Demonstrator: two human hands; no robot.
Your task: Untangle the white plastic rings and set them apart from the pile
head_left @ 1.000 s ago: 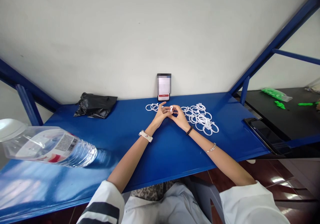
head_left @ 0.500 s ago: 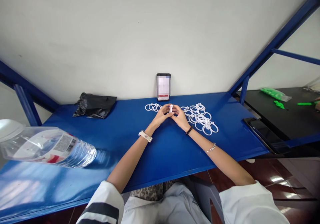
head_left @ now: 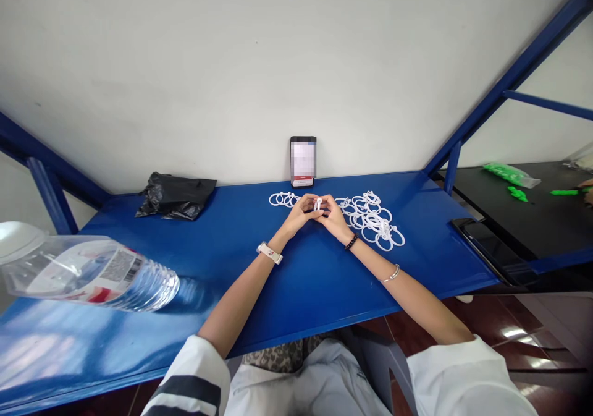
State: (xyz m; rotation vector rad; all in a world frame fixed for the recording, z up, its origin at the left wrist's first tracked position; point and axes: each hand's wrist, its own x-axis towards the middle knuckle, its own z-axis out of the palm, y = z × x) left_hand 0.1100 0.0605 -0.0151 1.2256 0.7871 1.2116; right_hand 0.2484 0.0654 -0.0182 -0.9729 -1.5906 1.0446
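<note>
Between the fingertips of both hands is a white plastic ring (head_left: 317, 204), seen nearly edge-on with a small knob at its top. My left hand (head_left: 299, 213) is closed on its left side, and my right hand (head_left: 334, 216) grips it from the right. Right of my right hand lies a loose pile of white plastic rings (head_left: 370, 218) with small eyelets. A short overlapping row of white rings (head_left: 280, 199) lies on the blue table (head_left: 296, 280), just left of my left hand.
A phone (head_left: 303, 161) leans upright on the wall behind my hands. At the left are a black plastic bag (head_left: 178, 196) and a large clear bottle (head_left: 106, 274). A dark phone (head_left: 486, 250) lies near the right edge. Green pieces (head_left: 512, 174) sit on the neighbouring black table.
The white ring has turned slightly between my fingers, and more of its loop and knob shows. Both hands have stayed in almost the same place.
</note>
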